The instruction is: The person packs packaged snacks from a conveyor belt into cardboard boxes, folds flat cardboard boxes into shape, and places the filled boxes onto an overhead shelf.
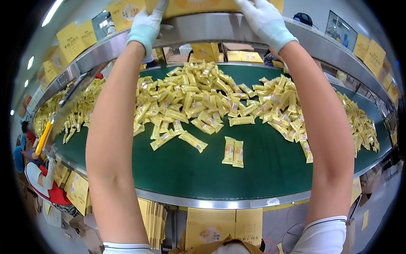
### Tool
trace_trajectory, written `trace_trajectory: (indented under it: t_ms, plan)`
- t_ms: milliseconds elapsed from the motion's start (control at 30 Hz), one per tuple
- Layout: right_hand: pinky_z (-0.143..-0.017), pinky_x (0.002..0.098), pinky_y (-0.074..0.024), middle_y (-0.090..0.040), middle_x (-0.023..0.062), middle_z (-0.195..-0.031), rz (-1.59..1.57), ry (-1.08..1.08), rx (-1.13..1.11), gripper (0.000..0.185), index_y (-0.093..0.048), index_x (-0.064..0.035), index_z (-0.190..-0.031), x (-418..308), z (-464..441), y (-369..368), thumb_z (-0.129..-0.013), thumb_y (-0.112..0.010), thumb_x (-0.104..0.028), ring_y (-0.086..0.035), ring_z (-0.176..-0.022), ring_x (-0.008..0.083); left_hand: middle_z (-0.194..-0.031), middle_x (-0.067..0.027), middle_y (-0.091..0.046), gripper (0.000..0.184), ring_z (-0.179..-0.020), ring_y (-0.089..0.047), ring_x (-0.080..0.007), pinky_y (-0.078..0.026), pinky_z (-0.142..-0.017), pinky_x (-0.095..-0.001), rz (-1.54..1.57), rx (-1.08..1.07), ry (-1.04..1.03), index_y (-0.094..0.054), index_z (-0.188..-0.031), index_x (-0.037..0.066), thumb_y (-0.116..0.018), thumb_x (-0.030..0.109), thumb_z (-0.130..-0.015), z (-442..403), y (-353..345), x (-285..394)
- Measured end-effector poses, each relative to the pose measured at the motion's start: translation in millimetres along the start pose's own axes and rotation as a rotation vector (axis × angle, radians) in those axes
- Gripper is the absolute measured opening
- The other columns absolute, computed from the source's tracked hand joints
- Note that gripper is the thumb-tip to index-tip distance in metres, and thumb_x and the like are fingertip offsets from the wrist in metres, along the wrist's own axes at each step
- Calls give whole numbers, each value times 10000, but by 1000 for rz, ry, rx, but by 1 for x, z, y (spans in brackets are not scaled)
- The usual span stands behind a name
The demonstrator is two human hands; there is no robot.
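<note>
Both of my arms reach up to a yellow printed box (pixel 198 6) at the top edge, on the metal shelf (pixel 203 26) above the belt. My left hand (pixel 146 25), in a white glove with a mint cuff, is at the box's left end. At its right end is my right hand (pixel 264 21), gloved the same way, fingers on the box. The box's upper part is cut off by the frame. Below, yellow wrapped bars (pixel 203 97) lie heaped on the green belt (pixel 182 169). Two bars (pixel 233 152) lie side by side, apart from the heap.
Yellow boxes (pixel 76 37) stand along the shelf on both sides. Flattened cartons (pixel 152 220) are stacked below the belt's near metal edge (pixel 228 204). At the far left, a co-worker in a red apron (pixel 57 194) stands near a yellow-orange handle (pixel 43 137).
</note>
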State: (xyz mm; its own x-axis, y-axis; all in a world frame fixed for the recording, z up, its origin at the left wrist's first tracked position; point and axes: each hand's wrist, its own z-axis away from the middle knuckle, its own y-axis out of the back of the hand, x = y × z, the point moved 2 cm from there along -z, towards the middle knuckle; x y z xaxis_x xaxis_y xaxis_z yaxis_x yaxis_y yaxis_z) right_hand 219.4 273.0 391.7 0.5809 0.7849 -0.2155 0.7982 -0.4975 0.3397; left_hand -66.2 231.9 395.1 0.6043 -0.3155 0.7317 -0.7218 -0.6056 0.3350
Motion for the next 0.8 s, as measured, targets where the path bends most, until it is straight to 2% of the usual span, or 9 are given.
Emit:
trace_trajectory:
  t_ms: [33,67,167,267,333,433,500,700,800]
  plan:
    - [-994,448,-464,-641,284,-1177,216,43,-45,601,-506,27,-1372,6,15,-11,-947,-611,-386,-607,-1115,419,-1110,-130,-673,597,-831,-674,-158,-543,-672,-302,-115,-81,57,-571,-1324,22,-570,518,-991,-2,-9,-20]
    - [-921,490,-470,-637,283,-1031,214,133,-61,530,-586,26,-1218,7,23,-9,-890,-655,-384,-589,-1005,452,-1108,-149,-675,633,-803,-682,-183,-547,-681,-290,-135,-56,-155,-507,-1403,-15,-600,452,-987,-12,-14,-41]
    - [-913,489,-464,-629,261,-1005,318,314,-32,478,-588,26,-1165,10,31,-2,-878,-670,-347,-588,-1000,430,-1219,-166,-638,666,-901,-676,-192,-556,-753,-323,-245,145,-471,-433,-1457,-28,-623,395,-979,26,-38,-47]
    - [-1049,433,-435,-628,170,-1266,141,466,53,534,-534,-73,-1390,17,97,17,-900,-672,-232,-561,-1203,370,-1368,-201,-567,637,-1204,-601,-258,-502,-979,-377,-259,121,-633,-425,-1475,-10,-686,234,-948,120,-64,-71]
    - [-1085,448,-404,-596,153,-1341,130,378,-166,549,-530,-59,-1396,29,163,30,-880,-689,-155,-536,-1258,346,-1376,-210,-568,583,-1304,-541,-318,-448,-1066,-406,-244,-343,-420,-475,-1457,21,-677,192,-938,195,-72,-114]
    - [-1123,452,-374,-550,187,-1407,90,3,-506,549,-515,-54,-1418,90,275,37,-931,-649,-270,-497,-1307,372,-1443,-238,-518,609,-1360,-479,-368,-356,-1156,-435,-292,-476,-107,-476,-1462,34,-657,294,-942,279,-72,-189]
    - [-1135,451,-368,-528,211,-1425,76,-257,-625,564,-508,-50,-1429,137,334,36,-947,-646,-308,-480,-1332,383,-1423,-283,-515,684,-1335,-479,-430,-371,-1137,-463,-366,-349,47,-469,-1476,63,-654,424,-926,303,-68,-254]
    - [-1167,415,-341,-494,218,-1463,29,-516,-674,610,-506,-64,-1443,216,383,-23,-963,-622,-422,-448,-1372,383,-1479,-306,-455,668,-1328,-476,-469,-397,-1105,-493,-773,-94,330,-494,-1488,189,-578,550,-932,281,-49,-372]
    - [-1179,422,-325,-462,241,-1497,37,-523,-750,635,-508,-86,-1450,233,379,-65,-963,-593,-486,-414,-1408,392,-1515,-271,-438,722,-1371,-455,-425,-370,-1146,-449,-530,-138,392,-420,-1540,216,-565,588,-938,250,-51,-411]
